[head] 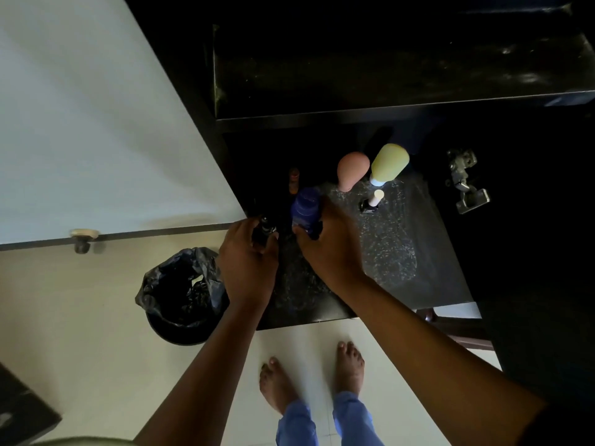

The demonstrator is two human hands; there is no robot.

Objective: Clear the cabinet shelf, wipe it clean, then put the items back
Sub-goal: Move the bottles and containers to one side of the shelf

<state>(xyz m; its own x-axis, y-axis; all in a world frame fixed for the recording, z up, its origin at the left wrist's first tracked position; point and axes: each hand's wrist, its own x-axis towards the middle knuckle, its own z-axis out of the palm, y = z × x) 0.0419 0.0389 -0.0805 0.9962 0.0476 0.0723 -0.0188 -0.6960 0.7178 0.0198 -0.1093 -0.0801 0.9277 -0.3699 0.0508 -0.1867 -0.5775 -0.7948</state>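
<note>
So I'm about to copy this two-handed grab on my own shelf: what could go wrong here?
The right hand grips the blue bottle close to the pink bottle and yellow bottle; lifting could topple them. The left hand holds a small dark bottle near the shelf's edge, above the bin.

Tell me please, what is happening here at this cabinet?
A person stands barefoot at an open dark cabinet. The right hand holds a blue cylindrical bottle in its grip, and the left hand holds a small dark bottle. Both are at the speckled dark shelf. A pink bulb-shaped bottle, a yellow-green bottle and a small white-tipped item stand further back on it. A black bin with a dark bag sits on the floor to the left.
</note>
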